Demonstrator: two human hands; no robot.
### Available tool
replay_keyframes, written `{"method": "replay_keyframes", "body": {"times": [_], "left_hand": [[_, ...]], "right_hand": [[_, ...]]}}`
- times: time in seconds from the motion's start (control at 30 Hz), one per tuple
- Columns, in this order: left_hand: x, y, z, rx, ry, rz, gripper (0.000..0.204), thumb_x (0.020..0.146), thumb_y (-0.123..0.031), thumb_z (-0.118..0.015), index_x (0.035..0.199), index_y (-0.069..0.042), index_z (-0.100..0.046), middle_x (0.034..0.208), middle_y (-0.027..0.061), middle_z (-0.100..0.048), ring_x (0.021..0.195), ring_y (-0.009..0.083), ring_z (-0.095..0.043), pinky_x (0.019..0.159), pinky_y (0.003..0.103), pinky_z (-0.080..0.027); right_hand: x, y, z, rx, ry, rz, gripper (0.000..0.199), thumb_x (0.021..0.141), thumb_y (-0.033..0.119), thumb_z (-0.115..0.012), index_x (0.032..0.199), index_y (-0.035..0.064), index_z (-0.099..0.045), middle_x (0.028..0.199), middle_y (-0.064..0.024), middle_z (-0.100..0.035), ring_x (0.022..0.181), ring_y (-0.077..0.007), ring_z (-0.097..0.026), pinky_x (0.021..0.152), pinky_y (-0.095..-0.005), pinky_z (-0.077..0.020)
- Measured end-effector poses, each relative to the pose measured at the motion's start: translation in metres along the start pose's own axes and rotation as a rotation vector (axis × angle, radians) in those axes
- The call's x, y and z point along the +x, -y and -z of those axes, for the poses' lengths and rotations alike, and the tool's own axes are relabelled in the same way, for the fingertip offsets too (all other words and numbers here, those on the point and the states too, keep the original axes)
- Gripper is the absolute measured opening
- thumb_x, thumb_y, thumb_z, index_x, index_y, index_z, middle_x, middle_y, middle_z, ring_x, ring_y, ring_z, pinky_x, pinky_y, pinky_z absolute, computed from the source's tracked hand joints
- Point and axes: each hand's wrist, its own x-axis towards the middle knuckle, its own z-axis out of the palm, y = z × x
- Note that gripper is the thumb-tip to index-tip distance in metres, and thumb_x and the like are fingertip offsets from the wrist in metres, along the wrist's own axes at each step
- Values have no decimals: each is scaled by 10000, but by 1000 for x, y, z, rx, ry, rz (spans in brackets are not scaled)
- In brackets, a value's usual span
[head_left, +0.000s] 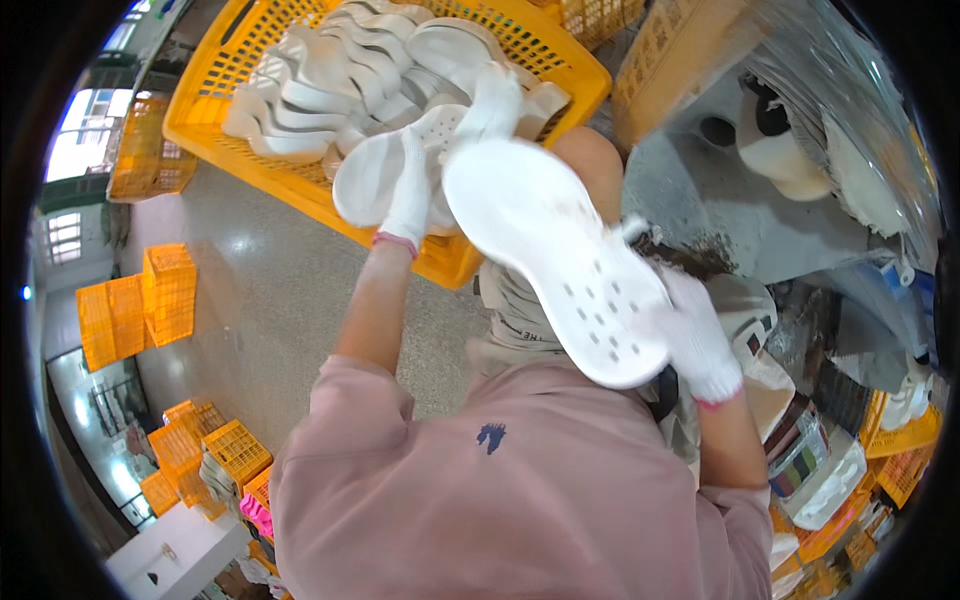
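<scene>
In my right hand (695,340) is a white shoe sole (540,215), gripped by its perforated end. This sole is tilted across my lap, its broad smooth end toward the crate, and it is slightly blurred. Both hands wear white knit gloves with pink cuffs. At the crate's near edge, my left hand (408,195) is closed on another white sole (365,180), which has small holes at its far end. The fingers are partly hidden there. Behind it, many similar soles (330,75) lie stacked in rows inside a yellow plastic crate (210,140).
To the right stands a grey machine surface (680,200) with clear plastic sheeting and a cardboard box (680,60) beyond. Yellow crates (140,305) stand on the grey floor (250,270) at left, with more stacked crates (238,450) below. Bagged items (800,455) lie at lower right.
</scene>
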Motion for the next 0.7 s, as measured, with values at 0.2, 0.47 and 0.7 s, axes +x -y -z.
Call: {"method": "replay_keyframes", "body": {"times": [0.2, 0.47, 0.7], "left_hand": [[-66, -35, -126, 772, 389, -811, 490, 964, -202, -756, 1391, -1, -628, 1323, 130, -677, 1212, 284, -648, 1070, 382, -508], [-123, 54, -318, 591, 1358, -1180, 214, 949, -254, -680, 1080, -96, -737, 1028, 63, -738, 1059, 273, -697, 971, 427, -531], [-79, 51, -315, 1409, 811, -956, 386, 1018, -341, -631, 1285, -65, -667, 1215, 185, -711, 1105, 417, -665, 964, 500, -538]], "right_hand": [[-146, -35, 65, -439, -308, -134, 574, 755, 188, -842, 1257, -37, -680, 1128, -153, -711, 1032, -270, -683, 912, -366, -535], [-199, -67, 75, -440, -534, -61, 537, 796, 281, -809, 1201, -50, -689, 1008, -194, -716, 897, -390, -679, 808, -402, -548], [-279, -72, 50, 525, -1122, -218, 504, 831, 73, -661, 1316, -63, -675, 1156, -84, -750, 991, -150, -725, 883, -288, -577]]}}
